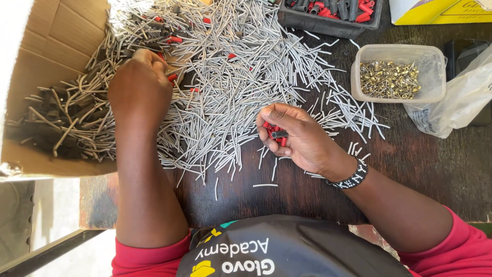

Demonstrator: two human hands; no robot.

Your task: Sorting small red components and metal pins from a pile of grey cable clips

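Reaching into the heap of thin grey tubes (230,77), the left hand (139,90) has its fingers curled together at the far edge of the pile, pinching at something small near a red sleeve (172,78); whether anything is gripped there cannot be told, since the back of the hand hides the fingertips. The right hand (297,136) rests at the near edge of the heap, cupped and closed around a small bunch of red sleeves and 1 dark one (277,134), held between thumb and palm. A beaded black-and-white bracelet (355,175) circles that wrist.

Grey tubes lie spread across the dark wooden desk (420,169), thick at the middle and thinning toward the person. At the left, an open cardboard box (46,56) lies on its side with darker tubes (56,123) spilling from it. Beyond the heap stands a dark tray (328,23) of red and black sleeves. To the right, a clear plastic tub (397,72) holds brass-coloured metal bits, with a clear plastic bag (461,97) just beside it.
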